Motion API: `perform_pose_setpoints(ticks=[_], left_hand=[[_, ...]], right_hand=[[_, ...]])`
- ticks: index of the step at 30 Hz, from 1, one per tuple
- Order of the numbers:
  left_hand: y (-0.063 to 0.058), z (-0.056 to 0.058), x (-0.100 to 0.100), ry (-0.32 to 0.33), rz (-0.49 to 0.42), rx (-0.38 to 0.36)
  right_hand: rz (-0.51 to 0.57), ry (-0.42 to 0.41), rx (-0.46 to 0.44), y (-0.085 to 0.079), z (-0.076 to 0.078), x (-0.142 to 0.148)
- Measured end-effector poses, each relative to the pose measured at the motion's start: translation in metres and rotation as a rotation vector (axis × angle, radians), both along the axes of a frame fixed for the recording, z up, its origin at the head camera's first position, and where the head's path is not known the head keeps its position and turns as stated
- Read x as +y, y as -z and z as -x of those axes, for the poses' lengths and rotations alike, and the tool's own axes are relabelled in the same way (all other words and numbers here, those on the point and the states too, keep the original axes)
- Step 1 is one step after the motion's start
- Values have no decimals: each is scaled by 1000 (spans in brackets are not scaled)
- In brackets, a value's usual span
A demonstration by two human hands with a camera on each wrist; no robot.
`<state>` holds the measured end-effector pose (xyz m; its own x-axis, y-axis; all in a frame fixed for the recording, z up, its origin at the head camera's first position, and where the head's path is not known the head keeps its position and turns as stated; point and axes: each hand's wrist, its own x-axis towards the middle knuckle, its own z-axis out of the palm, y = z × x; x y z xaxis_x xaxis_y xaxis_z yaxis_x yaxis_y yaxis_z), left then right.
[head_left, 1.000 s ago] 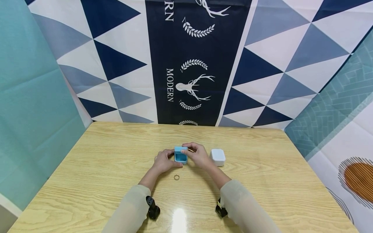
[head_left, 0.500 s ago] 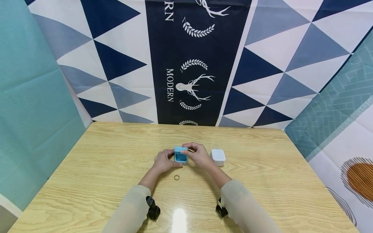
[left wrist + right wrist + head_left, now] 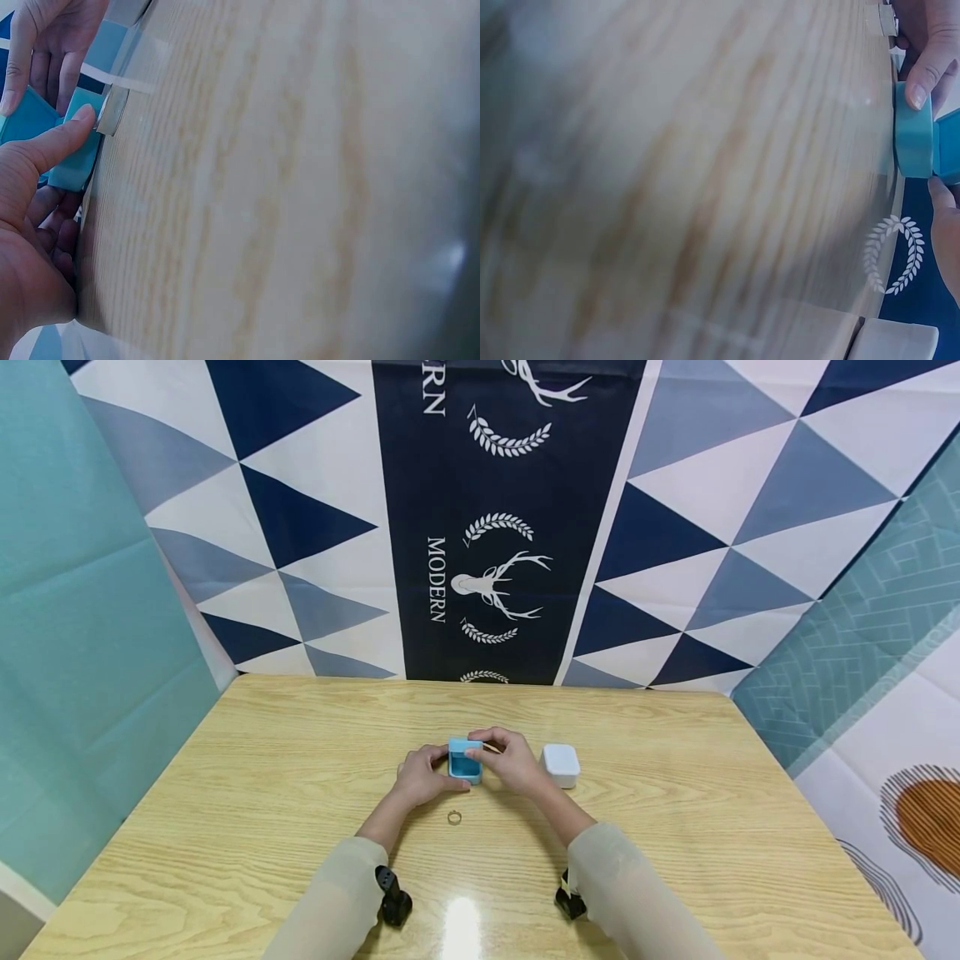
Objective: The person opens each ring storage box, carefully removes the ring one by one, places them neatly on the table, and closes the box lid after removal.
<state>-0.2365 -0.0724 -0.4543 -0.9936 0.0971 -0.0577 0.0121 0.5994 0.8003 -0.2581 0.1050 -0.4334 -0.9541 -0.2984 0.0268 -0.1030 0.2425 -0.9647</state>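
A small light-blue ring box (image 3: 466, 770) sits on the table in the middle of the head view, its lid (image 3: 28, 118) raised and the inside showing. My left hand (image 3: 421, 776) holds the base (image 3: 73, 166) from the left, thumb across the front and other fingers at the far side. My right hand (image 3: 514, 763) pinches the raised lid from the right, with the thumb at its inner face. A thin gold-coloured ring (image 3: 454, 817) lies on the wood in front of the box. In the right wrist view, the left thumb (image 3: 927, 75) presses the box's base (image 3: 913, 142).
A white rounded box (image 3: 560, 765) stands on the wooden table (image 3: 675, 793) just right of the right hand. A patterned cloth backdrop (image 3: 495, 593) hangs behind the far edge. Dark wrist cameras (image 3: 395, 897) sit at both sleeves.
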Motion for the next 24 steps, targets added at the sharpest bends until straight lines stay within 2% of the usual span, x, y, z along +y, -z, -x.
perform_pose_setpoints(ticks=[7,18,24], left_hand=[[0,0,0,-2,-2,-2],[0,1,0,-8,-9,-10],[0,0,0,-6,-6,-9]], right_hand=[[6,-8,30,2,0,0],[23,-26,16,1,0,0],[17,-9,8,1,0,0]])
